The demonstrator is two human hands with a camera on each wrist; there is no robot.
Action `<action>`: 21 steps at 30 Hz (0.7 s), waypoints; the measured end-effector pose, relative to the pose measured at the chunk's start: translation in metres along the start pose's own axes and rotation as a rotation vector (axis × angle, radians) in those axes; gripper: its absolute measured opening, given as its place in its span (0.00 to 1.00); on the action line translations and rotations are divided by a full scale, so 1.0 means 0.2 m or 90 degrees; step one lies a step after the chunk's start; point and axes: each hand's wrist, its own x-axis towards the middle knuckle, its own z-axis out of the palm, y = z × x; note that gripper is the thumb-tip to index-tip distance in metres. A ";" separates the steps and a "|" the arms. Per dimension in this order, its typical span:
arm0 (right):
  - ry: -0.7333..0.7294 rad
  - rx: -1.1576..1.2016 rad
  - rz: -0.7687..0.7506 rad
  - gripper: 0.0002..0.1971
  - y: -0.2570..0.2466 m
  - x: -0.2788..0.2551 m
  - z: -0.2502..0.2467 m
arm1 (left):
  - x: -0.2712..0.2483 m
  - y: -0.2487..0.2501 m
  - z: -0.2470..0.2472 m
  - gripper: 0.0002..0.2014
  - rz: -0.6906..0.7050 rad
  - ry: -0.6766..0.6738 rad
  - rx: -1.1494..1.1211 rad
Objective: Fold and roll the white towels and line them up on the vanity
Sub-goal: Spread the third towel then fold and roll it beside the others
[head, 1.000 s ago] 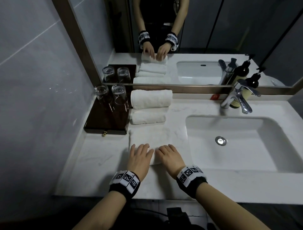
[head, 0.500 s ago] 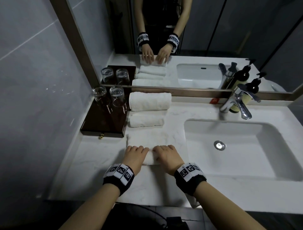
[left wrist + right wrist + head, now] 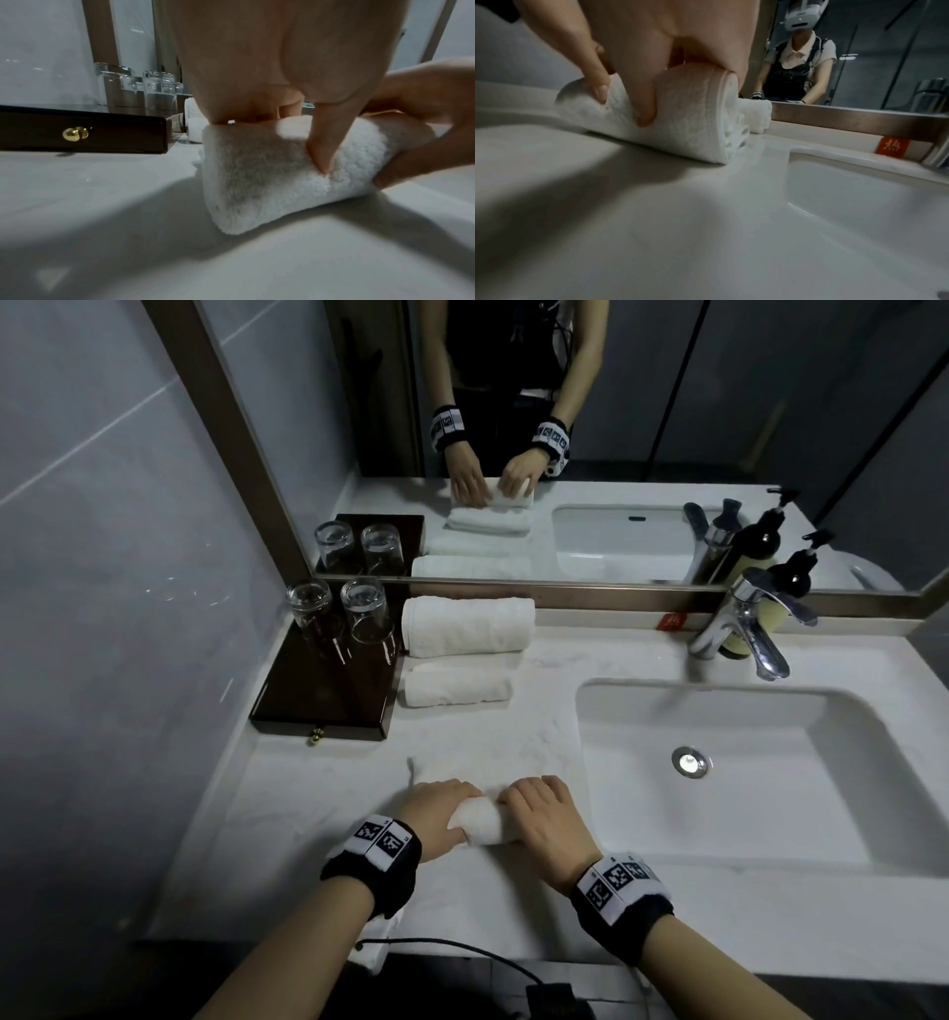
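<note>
A white towel [image 3: 493, 752] lies flat on the white vanity top [image 3: 287, 814], and its near end is a short roll [image 3: 482, 821] [image 3: 270, 178] [image 3: 680, 125]. My left hand [image 3: 436, 814] [image 3: 295, 97] grips the roll's left part, thumb pressed into the near side. My right hand [image 3: 544, 814] [image 3: 641, 67] grips the right part in the same way. Two rolled white towels lie behind, a thick one [image 3: 467, 626] by the mirror and a thinner one [image 3: 457, 688] in front of it.
A dark wooden tray [image 3: 328, 695] with two upturned glasses [image 3: 339, 613] stands at the left by the wall. The sink basin [image 3: 744, 762], tap [image 3: 739, 629] and a pump bottle [image 3: 765, 608] fill the right. The mirror [image 3: 565, 444] runs along the back.
Both hands went from lying flat on the towel's near edge to curling round it. The near end of the towel has been rolled up away from me into a short roll.
</note>
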 end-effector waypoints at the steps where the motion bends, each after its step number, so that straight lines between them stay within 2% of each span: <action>1: 0.014 0.001 0.002 0.18 0.00 0.01 -0.01 | 0.00 0.01 0.00 0.25 -0.007 0.007 0.017; 3: -0.021 0.024 0.010 0.14 0.01 0.04 -0.02 | -0.02 0.02 0.01 0.25 -0.022 0.037 0.064; 4: -0.077 0.039 0.012 0.13 0.03 0.07 -0.02 | -0.03 0.02 0.02 0.26 -0.027 0.057 0.105; 6: -0.167 0.042 0.015 0.16 0.06 0.12 -0.02 | -0.05 0.05 0.04 0.27 -0.045 0.090 0.214; 9: -0.237 0.048 0.044 0.20 0.08 0.19 -0.04 | -0.07 0.11 0.06 0.30 -0.093 0.121 0.326; 11: -0.283 0.078 0.084 0.23 0.09 0.23 -0.06 | -0.09 0.16 0.09 0.30 -0.109 0.151 0.366; 14: -0.338 0.147 0.150 0.23 0.11 0.27 -0.06 | -0.10 0.17 0.09 0.26 -0.071 0.205 0.392; 16: -0.356 0.171 0.183 0.23 0.12 0.28 -0.05 | -0.08 0.17 0.05 0.27 -0.070 0.176 0.374; 18: -0.318 0.151 0.191 0.24 0.12 0.28 -0.04 | -0.05 0.15 0.02 0.25 -0.099 0.115 0.334; 21: -0.068 0.033 0.124 0.19 0.07 0.20 -0.04 | 0.03 0.09 0.02 0.26 -0.101 0.078 0.305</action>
